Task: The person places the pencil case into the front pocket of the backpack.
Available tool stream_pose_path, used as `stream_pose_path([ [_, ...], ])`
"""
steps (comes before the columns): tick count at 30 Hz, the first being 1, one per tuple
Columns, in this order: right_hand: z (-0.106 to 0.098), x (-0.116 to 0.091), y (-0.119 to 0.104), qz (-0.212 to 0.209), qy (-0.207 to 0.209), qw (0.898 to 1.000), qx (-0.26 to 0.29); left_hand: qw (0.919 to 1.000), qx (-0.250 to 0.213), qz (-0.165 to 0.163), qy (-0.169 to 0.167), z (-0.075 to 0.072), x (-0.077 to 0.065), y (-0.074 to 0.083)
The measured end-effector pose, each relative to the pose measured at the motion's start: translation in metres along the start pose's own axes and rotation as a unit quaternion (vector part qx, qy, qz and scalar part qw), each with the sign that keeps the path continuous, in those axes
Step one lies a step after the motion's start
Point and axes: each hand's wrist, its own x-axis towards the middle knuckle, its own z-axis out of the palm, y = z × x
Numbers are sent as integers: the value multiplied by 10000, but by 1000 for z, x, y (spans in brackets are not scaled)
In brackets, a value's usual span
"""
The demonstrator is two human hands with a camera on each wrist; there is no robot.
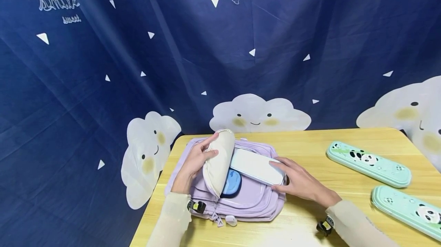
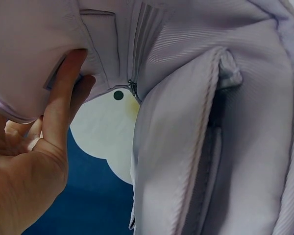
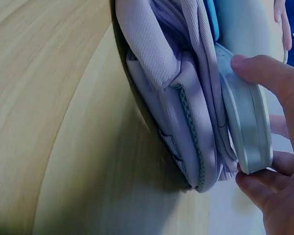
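A lavender backpack (image 1: 246,199) lies on the table, and its pale front flap (image 1: 220,162) stands raised. My left hand (image 1: 196,161) grips that flap near its upper edge; in the left wrist view its fingers (image 2: 63,103) bend over the fabric. With thumb and fingers, my right hand (image 1: 298,180) holds the right end of a flat white case (image 1: 255,165) with pale blue sides. The case lies slanted across the bag, its left end partly behind the flap. Beneath it shows a blue patch (image 1: 232,183) with a dark rim on the bag's front.
Two mint-green panda pencil cases (image 1: 370,164) lie at the table's right side, the nearer one cut off by the frame. A zipper pull (image 1: 216,218) hangs at the bag's front edge. Behind the wooden table (image 1: 303,139) hangs a dark blue cloud-print curtain (image 1: 227,67).
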Motion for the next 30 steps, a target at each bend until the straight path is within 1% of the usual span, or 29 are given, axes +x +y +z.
stream_pose_path([
  [9, 2, 3, -2, -131, 127, 9998, -37, 10000, 5, 15, 8, 1, 0, -1],
  [21, 7, 9, -3, -151, 65, 9999, 3, 10000, 12, -46, 20, 1, 0, -2],
  [30, 12, 18, -9, -153, -6, 9999, 63, 10000, -16, -5, -23, 2, 1, -2],
])
